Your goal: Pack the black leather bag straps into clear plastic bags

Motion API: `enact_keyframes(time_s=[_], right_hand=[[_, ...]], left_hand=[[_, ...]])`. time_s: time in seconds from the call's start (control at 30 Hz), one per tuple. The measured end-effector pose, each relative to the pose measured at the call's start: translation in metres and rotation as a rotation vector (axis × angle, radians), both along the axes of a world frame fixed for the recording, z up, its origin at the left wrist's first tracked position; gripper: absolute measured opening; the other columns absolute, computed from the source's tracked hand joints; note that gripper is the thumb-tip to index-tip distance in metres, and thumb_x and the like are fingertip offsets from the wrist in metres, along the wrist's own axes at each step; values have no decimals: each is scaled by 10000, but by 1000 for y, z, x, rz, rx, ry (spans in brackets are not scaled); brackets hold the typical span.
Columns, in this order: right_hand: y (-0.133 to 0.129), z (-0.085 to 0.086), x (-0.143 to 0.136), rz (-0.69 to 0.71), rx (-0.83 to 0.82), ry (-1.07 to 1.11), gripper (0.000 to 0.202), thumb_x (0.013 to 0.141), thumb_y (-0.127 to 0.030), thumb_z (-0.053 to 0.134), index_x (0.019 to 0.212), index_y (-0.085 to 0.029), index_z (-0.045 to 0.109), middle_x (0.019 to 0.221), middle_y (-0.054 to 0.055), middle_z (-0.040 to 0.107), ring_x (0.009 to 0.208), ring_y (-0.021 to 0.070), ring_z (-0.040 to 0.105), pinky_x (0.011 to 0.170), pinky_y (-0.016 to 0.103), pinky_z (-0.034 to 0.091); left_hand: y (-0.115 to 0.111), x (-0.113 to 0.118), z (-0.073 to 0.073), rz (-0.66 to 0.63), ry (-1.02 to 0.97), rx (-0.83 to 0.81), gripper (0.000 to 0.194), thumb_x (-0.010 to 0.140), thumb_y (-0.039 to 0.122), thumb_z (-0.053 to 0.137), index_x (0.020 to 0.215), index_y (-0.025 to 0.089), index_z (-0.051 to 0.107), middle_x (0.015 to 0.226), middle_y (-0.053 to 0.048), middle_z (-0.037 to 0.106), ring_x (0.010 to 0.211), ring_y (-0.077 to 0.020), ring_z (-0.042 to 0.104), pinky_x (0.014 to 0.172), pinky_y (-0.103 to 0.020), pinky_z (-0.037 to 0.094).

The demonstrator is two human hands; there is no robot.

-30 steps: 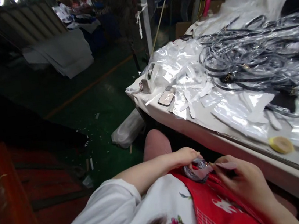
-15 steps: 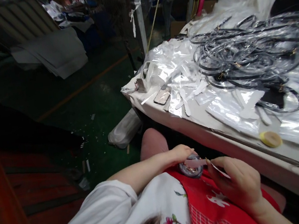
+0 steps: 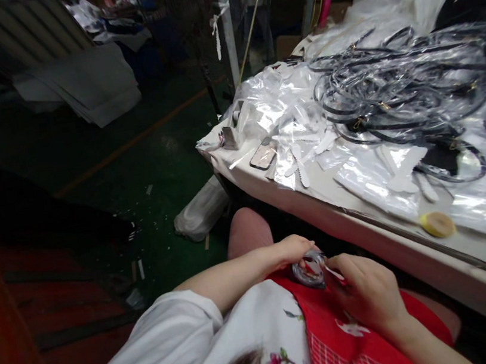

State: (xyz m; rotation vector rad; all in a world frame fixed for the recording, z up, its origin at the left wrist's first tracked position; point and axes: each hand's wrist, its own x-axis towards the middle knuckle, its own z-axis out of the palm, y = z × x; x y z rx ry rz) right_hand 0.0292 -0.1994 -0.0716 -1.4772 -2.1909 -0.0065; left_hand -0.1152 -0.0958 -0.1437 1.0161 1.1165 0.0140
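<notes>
Over my lap, my left hand [image 3: 297, 248] grips a small coiled bundle in clear plastic [image 3: 309, 272], its fingers closed on the upper edge. My right hand [image 3: 362, 285] is at the bundle's right side, fingers pinched on a white paper strip [image 3: 335, 273]. Part of the strip lies against the coil; the rest is hidden by the fingers. A red apron [image 3: 365, 345] is spread beneath both hands.
On the white table [image 3: 267, 193] to the right lie plastic-wrapped black cords [image 3: 375, 91], a phone [image 3: 263, 155], clear bags [image 3: 370, 185] and a yellow tape roll [image 3: 438, 224]. A wrapped roll [image 3: 202, 212] lies on the floor; a metal post [image 3: 228, 33] stands beyond.
My right hand has moved left, closer to the coiled bundle, bringing the white strip with it. Less of the strip shows now. My left hand has stayed nearly still.
</notes>
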Motion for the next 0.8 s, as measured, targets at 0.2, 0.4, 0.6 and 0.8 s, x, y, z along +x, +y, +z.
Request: enact_keyframes(time_s=[0.2,0.4,0.6,0.8], right_hand=[[16,-43,-8,-69,-294,310,144,856,-213,583,749,-215,678,682,40,630,671,197,536,638,303,346],[28,-59,6,-156,-569,677,184,819,-373,681,752,-203,702,713,22,626,682,195,563,644,302,427],[22,-46,20,-304,-661,986,287,752,-454,705,666,-202,600,695,11,605,690,179,548,655,296,448],[36,-61,27,-359,-784,1240,599,661,-789,612,625,-193,558,517,-37,482,476,107,415,468,245,353]], left_hand=[[-7,0,1,84,-76,-1,392,911,475,578,816,110,686,533,25,565,421,-74,466,473,-198,374],[-17,-2,10,105,-126,2,385,875,502,589,800,126,626,639,-2,614,537,-110,559,569,-235,463],[-27,2,27,18,-191,146,670,778,796,455,757,140,587,634,-9,558,549,-133,505,537,-256,420],[-10,10,19,-371,-178,703,602,874,686,457,683,151,654,729,-49,617,733,-180,548,677,-262,404]])
